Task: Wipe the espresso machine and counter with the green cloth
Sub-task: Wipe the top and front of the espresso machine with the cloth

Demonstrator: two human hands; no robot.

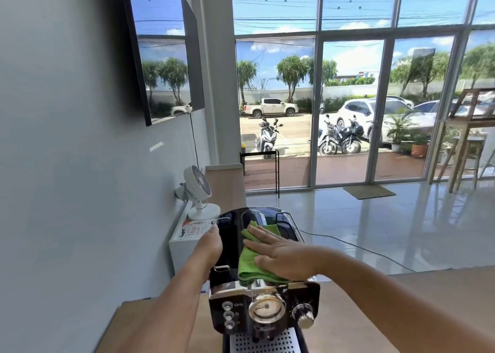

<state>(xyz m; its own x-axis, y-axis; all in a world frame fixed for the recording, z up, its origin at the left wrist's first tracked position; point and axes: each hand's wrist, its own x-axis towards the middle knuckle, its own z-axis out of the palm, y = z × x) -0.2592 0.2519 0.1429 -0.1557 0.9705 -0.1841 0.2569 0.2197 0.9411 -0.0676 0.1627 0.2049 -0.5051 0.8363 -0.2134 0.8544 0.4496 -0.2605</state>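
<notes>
A black and chrome espresso machine [263, 309] stands on the wooden counter [356, 323] just below me, its gauge and knobs facing me. The green cloth [247, 263] lies folded on the machine's flat top. My right hand [281, 256] presses flat on the cloth, fingers spread and pointing left. My left hand [210, 242] rests against the machine's left side near its top rail, its fingers hidden behind the edge.
A white desk fan [199, 194] and a printed leaflet [194, 228] sit on a white cabinet behind the machine by the grey wall. A cable [356, 245] trails over the tiled floor to the right. Glass doors and windows fill the far side.
</notes>
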